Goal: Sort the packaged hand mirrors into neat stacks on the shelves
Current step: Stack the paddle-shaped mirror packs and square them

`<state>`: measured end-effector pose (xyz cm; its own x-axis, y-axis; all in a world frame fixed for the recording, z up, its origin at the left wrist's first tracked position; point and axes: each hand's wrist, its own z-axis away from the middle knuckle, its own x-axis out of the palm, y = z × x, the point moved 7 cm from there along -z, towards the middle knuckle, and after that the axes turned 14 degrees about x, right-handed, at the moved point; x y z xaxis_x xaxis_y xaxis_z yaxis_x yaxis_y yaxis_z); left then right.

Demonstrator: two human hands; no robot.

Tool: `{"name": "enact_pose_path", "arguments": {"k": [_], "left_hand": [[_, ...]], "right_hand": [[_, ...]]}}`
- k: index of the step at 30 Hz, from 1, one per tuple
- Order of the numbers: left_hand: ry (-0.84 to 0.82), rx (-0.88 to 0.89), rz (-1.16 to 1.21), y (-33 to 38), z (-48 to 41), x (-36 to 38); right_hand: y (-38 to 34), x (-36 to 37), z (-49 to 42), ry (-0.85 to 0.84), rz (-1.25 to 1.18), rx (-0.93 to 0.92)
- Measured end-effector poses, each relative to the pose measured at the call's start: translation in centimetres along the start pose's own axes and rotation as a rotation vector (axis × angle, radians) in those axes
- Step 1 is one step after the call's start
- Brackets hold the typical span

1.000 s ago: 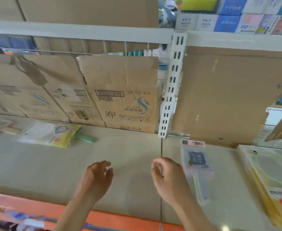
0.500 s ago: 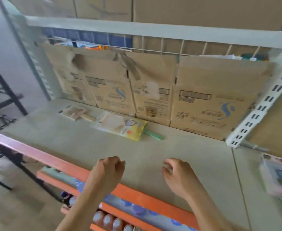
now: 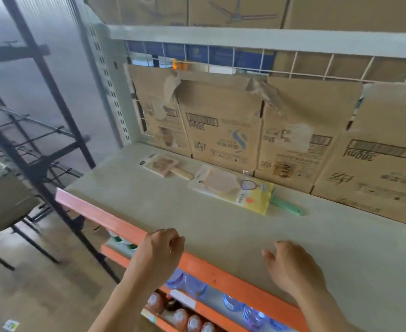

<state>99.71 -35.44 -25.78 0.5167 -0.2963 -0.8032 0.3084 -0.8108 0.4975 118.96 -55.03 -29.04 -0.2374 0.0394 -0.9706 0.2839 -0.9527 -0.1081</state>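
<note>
Two packaged hand mirrors lie at the back of the beige shelf (image 3: 149,207). One has a yellow card and a green handle (image 3: 235,188), lying flat near the cardboard. The other is a pinkish square mirror with a wooden handle (image 3: 163,165), further left. My left hand (image 3: 160,250) hovers over the shelf's orange front edge, fingers loosely curled, holding nothing. My right hand (image 3: 293,267) hangs above the shelf to the right, fingers relaxed and empty. Both hands are well short of the mirrors.
Flattened cardboard boxes (image 3: 223,130) line the shelf's back under a wire grid. An upper shelf (image 3: 245,37) carries more boxes. Bottles (image 3: 190,322) fill the shelf below the orange rail (image 3: 221,271). A black metal rack (image 3: 41,130) stands to the left.
The view has swung left: the pink-blue mirror and green mirrors on the right have left the frame. Both empty hands moved left along the shelf's front, and the two back mirrors came nearer.
</note>
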Motion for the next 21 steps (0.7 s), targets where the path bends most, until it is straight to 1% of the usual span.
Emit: {"name": "enact_pose_path", "arguments": {"k": [2, 5, 8, 10, 13, 17, 21], "left_hand": [[0.0, -0.01, 0.002, -0.5, -0.1, -0.3], [0.02, -0.032, 0.036, -1.5, -0.4, -0.9], [0.026, -0.067, 0.038, -2.9, -0.7, -1.7], [0.037, -0.093, 0.033, -4.0, -1.0, -2.5], [0.052, -0.15, 0.06, -5.8, -2.0, -3.5], [0.039, -0.211, 0.056, -7.8, -4.1, -4.1], [0.022, -0.239, 0.061, -9.0, -6.9, -3.8]], "right_hand": [[-0.3, -0.4, -0.2, 0.003, -0.006, 0.04], [-1.2, -1.3, 0.1, 0.062, -0.018, 0.131], [-3.2, -1.5, 0.2, 0.113, -0.1, 0.162], [-5.2, -1.6, 0.3, 0.135, -0.172, 0.13], [-8.8, -1.7, 0.0, 0.148, -0.262, 0.036], [-13.0, -2.2, -1.4, 0.093, -0.426, -0.089], [-16.2, -2.8, -3.4, 0.034, -0.515, -0.18]]}}
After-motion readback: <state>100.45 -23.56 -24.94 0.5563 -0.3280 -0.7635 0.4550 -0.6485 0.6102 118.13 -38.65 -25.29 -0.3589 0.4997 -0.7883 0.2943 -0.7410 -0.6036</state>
